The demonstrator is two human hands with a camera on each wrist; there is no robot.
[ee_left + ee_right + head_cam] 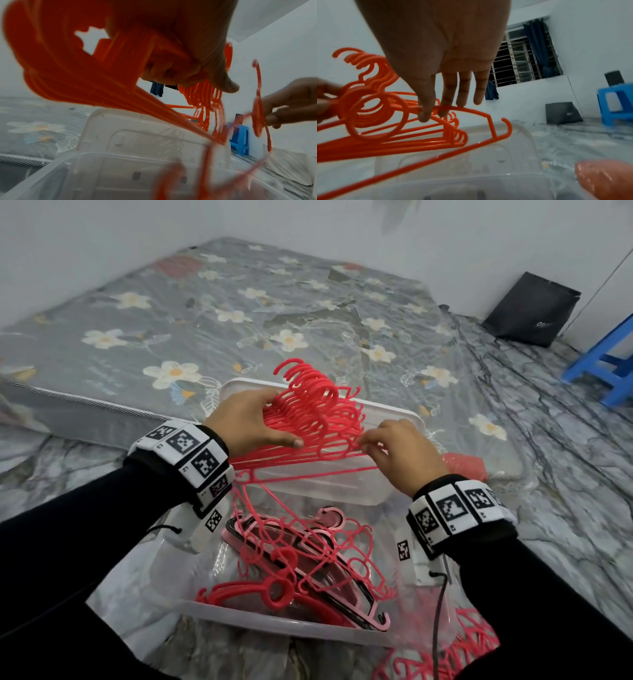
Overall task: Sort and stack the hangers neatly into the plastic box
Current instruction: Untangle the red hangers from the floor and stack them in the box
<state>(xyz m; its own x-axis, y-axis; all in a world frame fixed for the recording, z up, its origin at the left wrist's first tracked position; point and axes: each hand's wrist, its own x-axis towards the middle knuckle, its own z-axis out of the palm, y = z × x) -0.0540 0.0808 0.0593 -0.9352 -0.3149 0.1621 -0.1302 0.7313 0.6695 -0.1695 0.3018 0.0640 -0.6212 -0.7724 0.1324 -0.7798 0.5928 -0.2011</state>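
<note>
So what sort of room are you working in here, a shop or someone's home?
Most likely a home bedroom, sparsely furnished. A floral mattress lies on the floor against bare white walls, a barred window with a dark blue curtain shows from the right wrist, and a blue plastic stool stands nearby.

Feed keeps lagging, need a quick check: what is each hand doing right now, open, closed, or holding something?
Left hand: grips the bunch of red hangers above the plastic box.
Right hand: pinches one hanger at the bunch's right end.
</note>
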